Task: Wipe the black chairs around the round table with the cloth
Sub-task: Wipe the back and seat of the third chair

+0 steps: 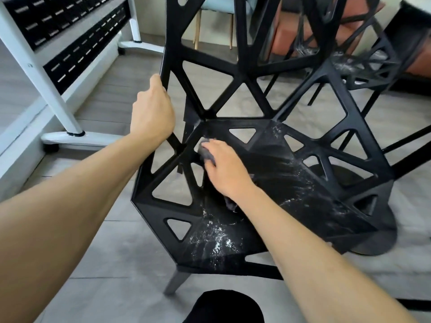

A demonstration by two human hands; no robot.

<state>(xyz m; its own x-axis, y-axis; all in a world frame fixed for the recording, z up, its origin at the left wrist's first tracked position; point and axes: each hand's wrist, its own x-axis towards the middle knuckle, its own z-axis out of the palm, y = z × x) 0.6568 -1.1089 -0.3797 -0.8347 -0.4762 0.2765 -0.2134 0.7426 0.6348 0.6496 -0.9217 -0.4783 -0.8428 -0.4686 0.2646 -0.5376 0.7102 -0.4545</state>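
Pressing a crumpled grey cloth (207,154) onto the angular black chair (275,173), right hand (225,170) fingers curl around it; left hand (151,113) grips the frame.

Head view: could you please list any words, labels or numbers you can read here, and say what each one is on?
Nothing is legible.
Black panel on the white frame at upper left: rows of small white marks, perhaps labels, too blurred to read.
Chair, cloth: no text.
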